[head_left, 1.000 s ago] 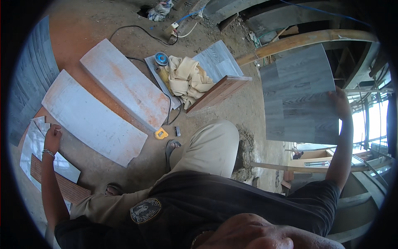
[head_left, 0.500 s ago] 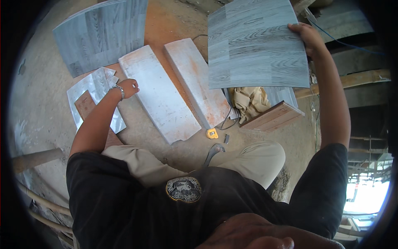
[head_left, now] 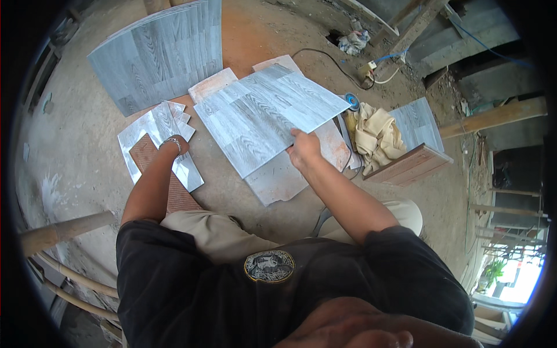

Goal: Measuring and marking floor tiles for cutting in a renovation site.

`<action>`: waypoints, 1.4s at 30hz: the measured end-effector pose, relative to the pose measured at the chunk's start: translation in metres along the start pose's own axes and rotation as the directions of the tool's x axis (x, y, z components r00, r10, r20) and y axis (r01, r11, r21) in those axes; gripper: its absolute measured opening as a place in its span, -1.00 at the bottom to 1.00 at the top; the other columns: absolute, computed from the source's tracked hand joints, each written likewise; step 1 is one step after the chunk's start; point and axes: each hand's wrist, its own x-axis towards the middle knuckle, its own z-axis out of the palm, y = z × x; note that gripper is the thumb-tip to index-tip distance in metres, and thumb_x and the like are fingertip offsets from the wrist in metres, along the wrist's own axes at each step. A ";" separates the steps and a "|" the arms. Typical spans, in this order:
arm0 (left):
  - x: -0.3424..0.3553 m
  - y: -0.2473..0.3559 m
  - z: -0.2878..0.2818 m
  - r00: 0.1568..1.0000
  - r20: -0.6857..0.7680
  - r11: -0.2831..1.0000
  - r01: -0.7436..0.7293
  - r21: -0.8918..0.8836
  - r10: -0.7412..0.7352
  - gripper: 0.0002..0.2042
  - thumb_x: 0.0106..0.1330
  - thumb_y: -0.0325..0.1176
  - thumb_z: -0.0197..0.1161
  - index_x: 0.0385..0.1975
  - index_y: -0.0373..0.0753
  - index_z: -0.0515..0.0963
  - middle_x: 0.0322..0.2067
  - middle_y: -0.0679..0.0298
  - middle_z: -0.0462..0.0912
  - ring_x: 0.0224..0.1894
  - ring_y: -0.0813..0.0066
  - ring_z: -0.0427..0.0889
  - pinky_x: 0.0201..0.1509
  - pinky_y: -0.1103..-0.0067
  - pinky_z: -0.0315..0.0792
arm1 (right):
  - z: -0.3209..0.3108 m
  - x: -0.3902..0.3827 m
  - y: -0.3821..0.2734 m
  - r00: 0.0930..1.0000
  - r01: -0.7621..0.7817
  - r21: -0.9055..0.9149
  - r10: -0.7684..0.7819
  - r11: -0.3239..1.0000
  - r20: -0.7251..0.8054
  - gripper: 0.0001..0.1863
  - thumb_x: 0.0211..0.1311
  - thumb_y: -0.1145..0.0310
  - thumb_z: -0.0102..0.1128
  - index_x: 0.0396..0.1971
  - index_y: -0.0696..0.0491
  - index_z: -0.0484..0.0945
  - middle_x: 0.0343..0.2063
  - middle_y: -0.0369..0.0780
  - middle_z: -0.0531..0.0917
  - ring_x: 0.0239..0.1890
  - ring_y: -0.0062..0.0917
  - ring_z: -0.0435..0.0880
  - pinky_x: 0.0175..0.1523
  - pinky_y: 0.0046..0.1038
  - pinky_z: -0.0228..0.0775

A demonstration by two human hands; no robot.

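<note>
The grey wood-patterned tile [head_left: 270, 113] has come down from the far right and now hides much of two pale slabs [head_left: 272, 185], directly before the person; contact is unclear. The right hand [head_left: 304, 149] pinches its near edge, fingers hidden underneath. The left hand [head_left: 181, 146] is at the glossy offcuts [head_left: 145, 129], left, its grip indiscernible.

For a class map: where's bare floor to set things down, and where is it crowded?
Bare floor lies left of the glossy white pieces; a narrower strip shows between them and the grey tile in the right hand. Crowded: around the beige cloth.
</note>
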 end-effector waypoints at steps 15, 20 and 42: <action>0.084 -0.034 0.045 0.949 0.122 0.865 -0.314 0.392 0.290 -0.57 0.32 -0.19 -0.06 -0.25 -0.39 0.70 -0.11 -0.22 0.67 -0.01 -0.12 0.66 0.18 0.21 0.48 | -0.101 0.061 0.045 0.892 -0.408 -0.682 0.425 0.607 -0.156 -0.52 0.21 0.11 0.33 -0.14 0.26 0.57 -0.26 -0.08 0.66 -0.29 -0.39 0.70 -0.25 -0.32 0.62; 0.065 -0.039 0.044 0.993 0.083 0.996 -0.084 0.016 0.082 -0.54 0.29 -0.10 0.02 -0.24 -0.41 0.69 -0.11 -0.24 0.66 0.02 -0.16 0.64 0.18 0.21 0.47 | -0.157 0.125 -0.108 0.981 0.195 -0.750 0.113 -0.632 0.159 -0.14 0.03 -0.23 0.37 0.22 0.04 0.44 0.12 -0.01 0.60 0.12 -0.17 0.63 0.12 -0.12 0.53; -0.108 0.235 -0.072 0.583 -0.550 0.360 -0.808 -0.466 0.597 0.09 -0.03 -0.09 0.65 0.49 -0.15 0.07 0.40 -0.07 0.26 0.46 0.15 0.25 0.45 0.31 0.25 | -0.143 0.102 -0.204 0.763 -0.210 -0.159 0.263 0.965 0.590 -0.62 0.11 0.31 0.12 -0.14 0.26 0.60 -0.29 -0.12 0.72 -0.33 -0.43 0.76 -0.09 -0.39 0.68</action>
